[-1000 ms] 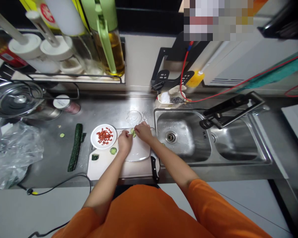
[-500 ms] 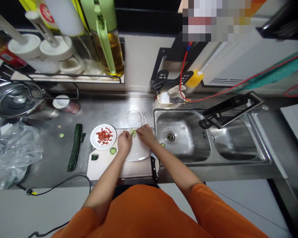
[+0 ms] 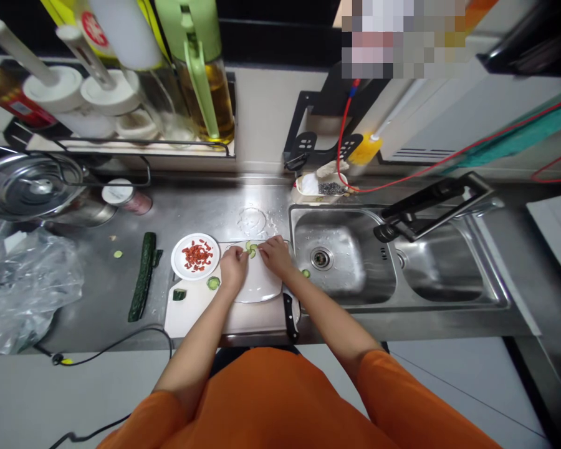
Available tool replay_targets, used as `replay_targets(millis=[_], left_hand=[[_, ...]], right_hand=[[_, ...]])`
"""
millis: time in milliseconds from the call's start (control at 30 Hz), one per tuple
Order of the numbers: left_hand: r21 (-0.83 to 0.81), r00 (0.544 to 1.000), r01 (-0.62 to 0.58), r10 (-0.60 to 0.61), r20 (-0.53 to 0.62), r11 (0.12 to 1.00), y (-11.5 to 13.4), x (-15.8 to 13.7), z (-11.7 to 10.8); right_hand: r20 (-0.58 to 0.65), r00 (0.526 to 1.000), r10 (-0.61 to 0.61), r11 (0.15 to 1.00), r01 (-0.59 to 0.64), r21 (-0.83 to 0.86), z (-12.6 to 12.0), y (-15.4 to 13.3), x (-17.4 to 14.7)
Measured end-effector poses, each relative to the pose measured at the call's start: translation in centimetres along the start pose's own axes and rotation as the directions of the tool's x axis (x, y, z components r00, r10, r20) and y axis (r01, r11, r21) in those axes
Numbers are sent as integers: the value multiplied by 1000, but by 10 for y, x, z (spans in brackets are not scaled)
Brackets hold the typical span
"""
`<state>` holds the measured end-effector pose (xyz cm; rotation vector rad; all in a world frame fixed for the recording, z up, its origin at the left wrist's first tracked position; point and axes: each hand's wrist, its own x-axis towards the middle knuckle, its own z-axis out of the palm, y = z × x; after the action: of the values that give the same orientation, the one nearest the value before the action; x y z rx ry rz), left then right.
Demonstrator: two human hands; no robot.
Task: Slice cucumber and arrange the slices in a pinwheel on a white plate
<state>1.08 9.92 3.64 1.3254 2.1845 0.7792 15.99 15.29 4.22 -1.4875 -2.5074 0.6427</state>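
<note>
Slices (image 3: 252,251) on the plate (image 3: 258,285) look slippery, fragile, best edge-pinched; unclear whether left hand (image 3: 232,267) or right hand (image 3: 275,255) grips any.

The person wears an orange top (image 3: 266,405), one solid colour across the rounded front, with short sleeves in the same orange; the left sleeve (image 3: 154,418) and the right sleeve (image 3: 397,393) are loose, the right softly creased, and the left hand (image 3: 232,268) and right hand (image 3: 277,257) are bare, like both forearms (image 3: 330,312)
</note>
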Motion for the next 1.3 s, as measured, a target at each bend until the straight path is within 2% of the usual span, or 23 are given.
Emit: replay_targets(millis=[100, 200, 300, 400, 500, 633, 833, 1300], left_hand=[[23, 999, -53, 53, -2, 998, -3, -5, -24], [65, 993, -91, 95, -68, 994, -19, -13, -57], [124, 988, -37, 55, -148, 992, -43, -26, -87], [170, 986, 47, -19, -165, 984, -66, -44, -103], [180, 989, 91, -68, -128, 979, -80, -61, -101], [143, 994, 96, -87, -65, 985, -84, -73, -85], [166, 993, 116, -109, -47, 979, -86, -71, -69], [58, 979, 203, -201, -31, 978, -87, -65, -62]], right_hand=[[-53, 998, 35, 999, -33, 27, -6, -1, -8], [-104, 992, 68, 996, -62, 59, -9, -3, -24], [-107, 991, 75, 993, -64, 98, -6, -6, -51], [-103, 992, 72, 989, -57, 140, 3, -11, -79], [-92, 993, 77, 985, -61, 164, 12, -19, -100], [-71, 996, 58, 986, -46, 162, 21, -30, -114], [-29, 1000, 6, 992, -3, 127, 25, -39, -119], [-3, 1000, 10, 994, -10, 111, 24, -45, -122]])
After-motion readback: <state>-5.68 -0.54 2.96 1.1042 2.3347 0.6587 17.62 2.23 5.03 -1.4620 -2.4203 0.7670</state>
